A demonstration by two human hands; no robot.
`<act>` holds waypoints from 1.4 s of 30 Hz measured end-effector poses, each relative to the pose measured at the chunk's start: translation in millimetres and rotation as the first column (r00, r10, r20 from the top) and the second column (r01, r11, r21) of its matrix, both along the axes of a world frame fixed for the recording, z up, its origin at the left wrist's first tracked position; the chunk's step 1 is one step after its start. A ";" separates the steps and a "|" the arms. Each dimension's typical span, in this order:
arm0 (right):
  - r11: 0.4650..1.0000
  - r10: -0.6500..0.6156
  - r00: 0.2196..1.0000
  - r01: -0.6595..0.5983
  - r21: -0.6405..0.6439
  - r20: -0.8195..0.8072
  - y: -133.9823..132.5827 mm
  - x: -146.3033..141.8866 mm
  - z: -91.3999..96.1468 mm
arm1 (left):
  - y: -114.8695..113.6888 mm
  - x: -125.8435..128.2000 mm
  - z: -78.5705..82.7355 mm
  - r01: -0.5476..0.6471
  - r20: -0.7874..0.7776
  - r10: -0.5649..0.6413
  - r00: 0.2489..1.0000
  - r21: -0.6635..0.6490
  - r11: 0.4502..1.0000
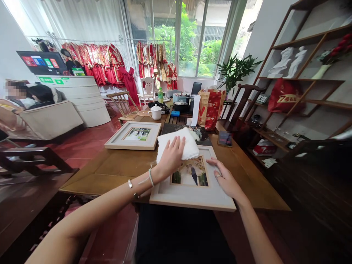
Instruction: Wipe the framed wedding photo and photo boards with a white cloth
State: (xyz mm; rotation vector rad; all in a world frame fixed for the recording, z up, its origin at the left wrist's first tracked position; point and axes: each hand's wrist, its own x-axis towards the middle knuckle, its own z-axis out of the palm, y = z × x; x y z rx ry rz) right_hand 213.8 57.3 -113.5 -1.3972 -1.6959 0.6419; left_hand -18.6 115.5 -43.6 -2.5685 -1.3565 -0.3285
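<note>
My left hand (172, 157) lies with outstretched fingers on top of a folded white cloth (189, 141), pressing it against the upper part of a picture frame (176, 196). Its thumb is hidden. The frame has a pale wood edge, a wide light mat and a small photo (192, 172) in the middle, partly covered by my left hand and the cloth. On the right side of this frame rests my right hand (224, 179), fingers spread over the mat and edge. A similar second frame (133, 135) lies flat on the wooden table (110, 168), to the left.
Behind the frame is a dark patterned panel (205, 136). A phone (224, 139) lies at the right. Farther back stand a white lidded cup (156, 112), a red paper bag (213, 110) and a green-labelled bottle (160, 95). Shelves (302, 80) rise at the right; people sit at left.
</note>
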 end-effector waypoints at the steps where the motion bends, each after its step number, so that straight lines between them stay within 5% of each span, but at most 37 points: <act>1: 1.000 -0.002 1.000 0.002 -0.003 0.006 -0.2 0.7 0.3 | 7.2 1.3 -1.1 0.016 -0.034 -0.015 0.999 0.015 1.000; 6: 1.000 -0.013 1.000 0.013 -0.011 0.022 -1.5 0.3 2.1 | 30.0 -1.6 -9.2 0.167 -0.146 -0.182 0.972 -0.108 0.980; 10: 1.000 -0.014 0.999 0.015 -0.010 0.032 -0.8 -1.0 0.2 | 20.9 -5.3 -10.8 0.176 -0.139 -0.205 0.969 -0.195 0.965; 19: 1.000 -0.021 0.999 0.020 0.006 0.025 -0.8 4.6 -0.5 | -101.0 -9.2 10.4 0.265 -0.076 -0.327 0.942 -0.430 0.863; 22: 1.000 -0.026 0.999 0.026 0.015 0.020 -4.3 4.0 2.5 | -114.2 -7.5 10.7 0.213 -0.112 -0.285 0.952 -0.428 0.879; 33: 0.999 -0.033 0.999 0.033 0.010 0.016 -8.2 -2.3 9.0 | -17.3 11.8 -1.1 -0.009 -0.128 -0.008 0.992 -0.132 0.991; 42: 0.999 -0.030 0.999 0.029 0.027 0.013 -5.1 -2.9 6.4 | 2.9 22.4 3.1 0.317 -0.143 -0.351 0.925 -0.217 0.923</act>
